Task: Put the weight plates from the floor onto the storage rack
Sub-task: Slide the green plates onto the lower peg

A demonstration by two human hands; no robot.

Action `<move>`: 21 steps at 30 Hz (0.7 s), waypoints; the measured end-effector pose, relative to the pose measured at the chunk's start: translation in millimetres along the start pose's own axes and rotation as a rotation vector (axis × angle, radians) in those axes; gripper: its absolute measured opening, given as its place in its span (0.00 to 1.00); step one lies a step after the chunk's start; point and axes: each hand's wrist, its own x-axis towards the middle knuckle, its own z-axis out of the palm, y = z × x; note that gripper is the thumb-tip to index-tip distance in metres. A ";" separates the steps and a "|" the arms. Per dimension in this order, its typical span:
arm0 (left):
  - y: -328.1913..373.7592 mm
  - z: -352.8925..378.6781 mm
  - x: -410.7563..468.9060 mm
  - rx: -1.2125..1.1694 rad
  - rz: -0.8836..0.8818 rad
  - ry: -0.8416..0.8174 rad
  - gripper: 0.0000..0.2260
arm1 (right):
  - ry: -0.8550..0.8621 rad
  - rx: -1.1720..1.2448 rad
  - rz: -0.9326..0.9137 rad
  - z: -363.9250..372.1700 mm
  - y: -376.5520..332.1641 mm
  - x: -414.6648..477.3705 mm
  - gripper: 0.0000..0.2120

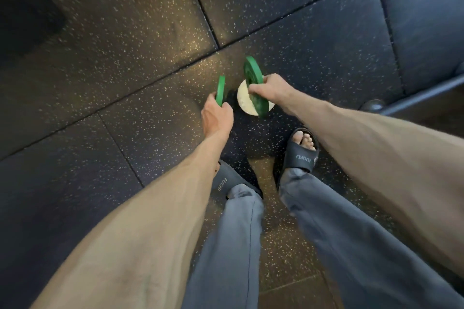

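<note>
Both forearms [150, 221] fill my near view, running toward centre. At centre my left hand [217, 115] curls its fingers round the lower rim of a small green plate [220, 90], held on edge and off the floor. Just at 3 o'clock of it, my right hand [270, 89] grips a larger green plate [254, 83] at its rim, fingers curled over the edge; the plate stands tilted on edge. Under it a white plate [244, 101] lies flat on the floor [125, 57]; I cannot tell whether the two touch.

Speckled rubber floor lies open from 8 through 12 o'clock, crossed only by tile seams [200, 7]. At 6 o'clock two black sandals [302, 155] and grey trouser legs [351, 246] stand close behind the plates. At 3 o'clock a dark bar [421, 96] with a round knob [372, 105] runs near the right arm, and beyond it, at 2 o'clock, sits a dark padded mat [426, 20].
</note>
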 end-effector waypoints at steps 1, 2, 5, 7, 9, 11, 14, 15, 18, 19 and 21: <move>6.8 -11.3 -14.0 0.010 -0.020 -0.023 0.18 | -0.016 0.118 0.030 -7.0 3.3 -20.3 0.14; 14.2 -23.1 -28.4 0.025 -0.039 -0.043 0.17 | -0.023 0.216 0.056 -14.5 6.8 -42.8 0.15; 40.2 -61.4 -73.8 0.078 -0.079 -0.100 0.16 | -0.065 0.416 0.129 -35.9 15.9 -122.3 0.16; 58.2 -85.3 -108.0 0.086 -0.078 -0.131 0.14 | -0.081 0.539 0.152 -51.2 19.9 -182.8 0.16; 72.0 -102.8 -138.7 0.121 -0.053 -0.153 0.11 | -0.085 0.644 0.147 -65.8 25.4 -240.1 0.17; 83.2 -116.2 -172.8 0.148 -0.014 -0.179 0.07 | -0.064 0.728 0.140 -78.7 28.9 -294.6 0.17; 95.3 -128.9 -224.6 0.204 0.031 -0.252 0.04 | 0.057 0.853 0.126 -91.7 34.5 -364.6 0.17; 97.9 -132.1 -240.1 0.222 0.048 -0.274 0.05 | 0.102 0.892 0.118 -95.8 35.8 -388.5 0.18; 121.6 -146.7 -309.9 0.243 0.109 -0.346 0.07 | 0.176 1.007 0.076 -106.9 42.3 -457.0 0.21; 128.0 -151.4 -333.2 0.224 0.137 -0.360 0.07 | 0.201 1.055 0.057 -109.0 43.8 -479.5 0.21; 138.4 -158.2 -376.9 0.161 0.146 -0.408 0.04 | 0.240 1.161 0.045 -113.4 48.3 -521.4 0.18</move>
